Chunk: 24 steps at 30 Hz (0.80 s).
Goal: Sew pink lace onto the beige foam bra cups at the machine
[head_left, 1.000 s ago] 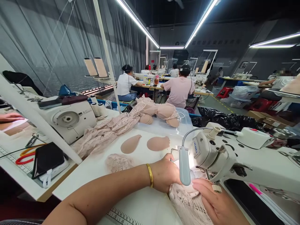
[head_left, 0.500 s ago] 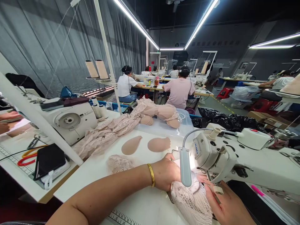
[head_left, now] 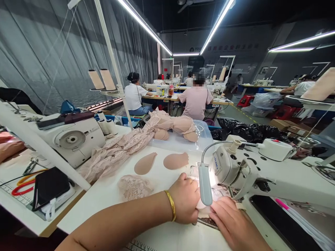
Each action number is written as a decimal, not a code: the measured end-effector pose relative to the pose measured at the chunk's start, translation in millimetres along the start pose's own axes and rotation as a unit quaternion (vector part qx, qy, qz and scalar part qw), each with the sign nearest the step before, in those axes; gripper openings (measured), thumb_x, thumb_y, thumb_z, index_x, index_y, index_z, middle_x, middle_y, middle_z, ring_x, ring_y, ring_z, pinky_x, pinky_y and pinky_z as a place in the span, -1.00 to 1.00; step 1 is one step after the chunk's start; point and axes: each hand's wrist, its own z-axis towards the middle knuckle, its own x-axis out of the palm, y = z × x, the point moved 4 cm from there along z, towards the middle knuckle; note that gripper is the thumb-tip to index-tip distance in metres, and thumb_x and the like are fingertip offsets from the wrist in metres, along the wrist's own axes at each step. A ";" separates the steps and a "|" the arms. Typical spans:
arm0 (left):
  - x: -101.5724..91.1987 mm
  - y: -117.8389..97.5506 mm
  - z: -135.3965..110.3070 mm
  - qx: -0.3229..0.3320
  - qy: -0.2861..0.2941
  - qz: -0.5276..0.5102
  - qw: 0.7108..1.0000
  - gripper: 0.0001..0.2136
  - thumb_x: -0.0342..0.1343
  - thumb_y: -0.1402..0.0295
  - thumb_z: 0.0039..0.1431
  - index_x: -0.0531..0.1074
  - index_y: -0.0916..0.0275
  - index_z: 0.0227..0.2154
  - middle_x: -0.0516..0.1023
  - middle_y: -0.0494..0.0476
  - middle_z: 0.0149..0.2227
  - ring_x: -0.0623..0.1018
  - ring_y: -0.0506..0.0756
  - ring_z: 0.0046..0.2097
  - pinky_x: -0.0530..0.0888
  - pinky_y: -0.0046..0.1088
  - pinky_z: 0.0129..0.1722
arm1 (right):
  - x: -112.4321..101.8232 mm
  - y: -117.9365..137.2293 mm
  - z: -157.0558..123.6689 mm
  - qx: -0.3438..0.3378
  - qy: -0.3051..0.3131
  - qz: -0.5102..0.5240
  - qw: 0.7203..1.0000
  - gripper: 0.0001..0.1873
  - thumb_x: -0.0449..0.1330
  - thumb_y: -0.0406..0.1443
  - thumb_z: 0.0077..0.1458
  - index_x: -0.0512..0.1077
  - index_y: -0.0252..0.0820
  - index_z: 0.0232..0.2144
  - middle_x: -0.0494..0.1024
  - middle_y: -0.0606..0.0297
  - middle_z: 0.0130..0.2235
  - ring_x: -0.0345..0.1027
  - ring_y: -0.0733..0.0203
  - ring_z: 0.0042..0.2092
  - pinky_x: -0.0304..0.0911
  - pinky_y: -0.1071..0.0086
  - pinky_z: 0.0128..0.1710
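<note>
My left hand (head_left: 184,198), with a gold bangle at the wrist, is closed with curled fingers at the edge of a pale pink lace piece (head_left: 203,210). My right hand (head_left: 231,219) lies with its fingers stretched flat on the near right side of that piece. Most of the lace is hidden by my hands and the grey lamp (head_left: 205,184), which lights the spot. The sewing machine head (head_left: 227,165) stands right beside it; its needle is hidden. Two beige teardrop pads, a left pad (head_left: 145,164) and a right pad (head_left: 176,161), lie beyond my left hand.
A folded lace piece (head_left: 134,186) and a long lace heap (head_left: 117,150) lie on the left. A clear plastic bin (head_left: 205,134) holds pads and lace. A black phone (head_left: 282,219) lies right of my right hand. Another machine (head_left: 75,137) stands left. Co-workers sit ahead.
The lace that hung toward me between my hands is now mostly out of sight. My right hand has moved left and away from me, closer to my left hand. The view has shifted slightly.
</note>
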 end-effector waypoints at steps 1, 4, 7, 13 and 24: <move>0.2 -1.9 -1.2 -0.003 0.008 -0.006 1.000 -0.70 0.14 0.08 0.20 0.47 0.27 -0.35 0.51 0.30 -0.26 0.44 0.25 -0.24 0.27 -0.10 -0.15 | 3.7 -2.4 -1.6 0.011 0.015 0.002 1.000 -0.72 0.08 -0.30 0.45 0.44 -0.08 0.12 0.70 0.28 -0.19 0.62 0.10 -0.22 0.47 0.24 -0.14; -4.3 1.1 -7.7 0.018 0.026 -0.055 0.998 -0.48 0.22 -0.16 0.12 0.49 0.27 -0.22 0.53 0.33 -0.16 0.46 0.32 -0.14 0.30 -0.10 -0.12 | 5.2 -11.5 -5.9 0.047 0.071 0.022 0.996 -0.76 0.02 -0.33 0.44 0.49 0.00 -0.08 0.64 0.34 -0.29 0.56 0.15 -0.33 0.46 0.28 -0.25; -12.8 13.7 -16.5 0.071 0.049 -0.123 0.989 -0.43 0.30 -0.21 0.03 0.47 0.23 -0.19 0.53 0.32 -0.05 0.47 0.35 -0.04 0.30 -0.15 -0.09 | -4.4 -19.4 -8.2 0.088 0.103 0.042 0.990 -0.76 0.03 -0.27 0.44 0.45 0.02 -0.26 0.62 0.32 -0.29 0.59 0.12 -0.27 0.49 0.32 -0.29; -16.8 27.2 -20.3 0.138 0.071 -0.189 0.970 -0.56 0.40 0.04 0.05 0.47 0.12 -0.09 0.57 0.13 0.03 0.48 0.30 0.03 0.19 -0.23 -0.15 | -9.3 -29.6 -18.5 0.188 0.126 0.181 0.957 -0.82 0.14 -0.21 0.40 0.49 0.06 -0.02 0.68 0.32 -0.20 0.63 0.17 -0.25 0.52 0.46 -0.32; 0.8 9.4 -7.2 0.165 -0.030 -0.103 0.981 -0.88 0.19 0.42 0.18 0.50 0.13 -0.22 0.60 0.02 -0.27 0.49 0.16 -0.19 0.07 -0.19 -0.14 | -27.3 -30.5 -12.9 0.117 0.211 0.227 0.943 -0.78 0.14 -0.27 0.34 0.57 0.12 -0.28 0.66 0.35 -0.25 0.60 0.13 -0.24 0.55 0.36 -0.24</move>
